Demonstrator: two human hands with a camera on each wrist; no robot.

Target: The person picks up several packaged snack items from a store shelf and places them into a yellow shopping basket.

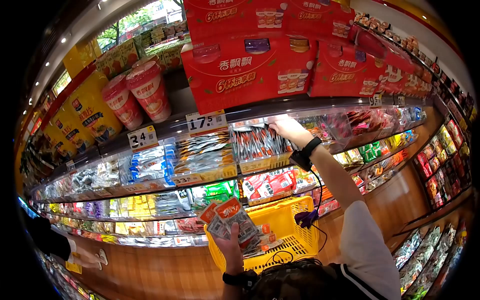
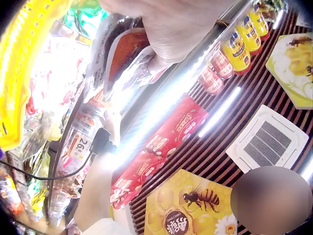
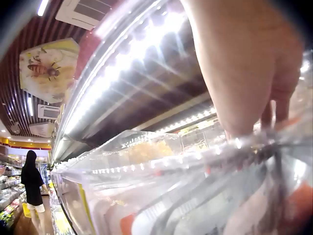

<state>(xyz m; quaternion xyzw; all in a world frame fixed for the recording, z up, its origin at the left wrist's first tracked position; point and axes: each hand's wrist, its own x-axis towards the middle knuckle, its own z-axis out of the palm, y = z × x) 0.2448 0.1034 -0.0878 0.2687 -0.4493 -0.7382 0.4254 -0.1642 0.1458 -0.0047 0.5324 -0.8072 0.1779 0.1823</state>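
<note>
My left hand [image 1: 230, 252] holds a few flat silver snack packets [image 1: 235, 217] with orange tops, the thumb lying across their front. They are fanned out over the left side of a yellow shopping basket [image 1: 267, 212], where more such packets [image 1: 267, 239] lie. In the left wrist view the hand [image 2: 171, 24] grips the packets [image 2: 128, 54] from above. My right hand [image 1: 290, 129] reaches into a clear shelf bin of upright orange-and-silver packets [image 1: 257, 145]. The right wrist view shows its fingers [image 3: 281, 110] pointing down behind the bin's rim, their tips hidden; I cannot tell whether they pinch a packet.
Above the bins, a ledge carries red boxes [image 1: 245, 70] and pink cups [image 1: 149, 92]. Neighbouring bins hold orange packets [image 1: 205, 152] and blue packets [image 1: 150, 165]. A cable [image 1: 320, 200] hangs from the right wrist past the basket. Another person [image 3: 33, 181] stands in the aisle.
</note>
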